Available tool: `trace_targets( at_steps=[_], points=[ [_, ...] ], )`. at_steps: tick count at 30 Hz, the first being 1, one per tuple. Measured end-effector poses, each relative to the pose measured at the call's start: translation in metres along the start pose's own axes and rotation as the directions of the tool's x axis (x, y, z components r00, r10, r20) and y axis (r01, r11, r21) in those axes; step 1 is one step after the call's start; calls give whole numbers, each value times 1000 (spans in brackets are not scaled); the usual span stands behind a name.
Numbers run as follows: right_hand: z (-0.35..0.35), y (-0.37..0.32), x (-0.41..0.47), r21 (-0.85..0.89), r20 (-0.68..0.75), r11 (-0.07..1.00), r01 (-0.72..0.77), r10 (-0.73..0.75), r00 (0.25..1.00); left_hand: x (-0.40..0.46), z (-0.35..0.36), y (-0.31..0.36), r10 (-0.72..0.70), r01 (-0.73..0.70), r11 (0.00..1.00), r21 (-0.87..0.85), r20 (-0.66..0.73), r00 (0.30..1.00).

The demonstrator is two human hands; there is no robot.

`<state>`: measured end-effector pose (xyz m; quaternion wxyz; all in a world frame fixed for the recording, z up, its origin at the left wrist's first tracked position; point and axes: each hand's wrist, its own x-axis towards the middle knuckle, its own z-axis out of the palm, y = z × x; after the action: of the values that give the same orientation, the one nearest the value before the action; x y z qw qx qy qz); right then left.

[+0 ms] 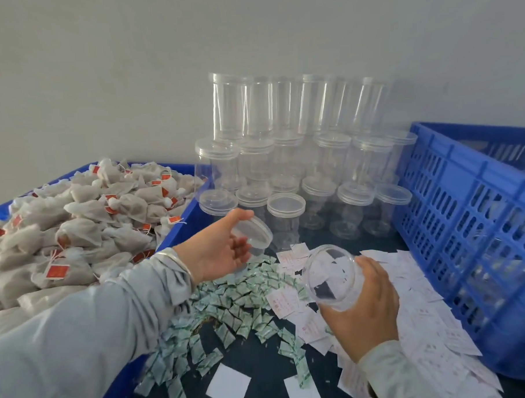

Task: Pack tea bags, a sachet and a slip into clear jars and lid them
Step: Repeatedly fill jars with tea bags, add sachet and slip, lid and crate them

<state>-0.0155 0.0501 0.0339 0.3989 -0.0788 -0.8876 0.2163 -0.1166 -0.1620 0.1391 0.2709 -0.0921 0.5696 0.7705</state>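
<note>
While the left hand (pixel 224 248) pinches one lid (pixel 254 231) palm-up, the right hand (pixel 365 305) grips one tilted jar (pixel 330 275) (open, mouth toward camera).

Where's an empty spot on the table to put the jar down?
Bare dark table shows near you, between the green sachets and the white slips. Another small gap sits before the stacked jars, beside the blue crate. Elsewhere it's crowded.
</note>
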Motion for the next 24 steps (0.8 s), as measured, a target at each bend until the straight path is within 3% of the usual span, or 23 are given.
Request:
trace_targets(
  at_steps=[8, 12, 18, 21, 24],
  points=[
    [6, -6, -9, 62, 31, 991, -123, 121, 992, 26, -17, 2, 159, -139, 975, 174, -108, 981],
    [8, -13, -11, 95, 38, 988, -125, 122, 992, 29, -23, -2, 153, -110, 960, 256, -153, 976],
    [4, -26, -11, 201, 83, 968, -152, 137, 987, 18, -23, 17, 233, -205, 944, 260, -80, 969],
    [4, -33, -10, 319, 134, 930, -180, 144, 980, 5, -36, 38, 365, -331, 902, 277, -80, 928],
    [8, -45, -9, 483, 188, 855, -190, 111, 976, -8, -62, 54, 532, -430, 797, 424, -156, 832]
  ],
)
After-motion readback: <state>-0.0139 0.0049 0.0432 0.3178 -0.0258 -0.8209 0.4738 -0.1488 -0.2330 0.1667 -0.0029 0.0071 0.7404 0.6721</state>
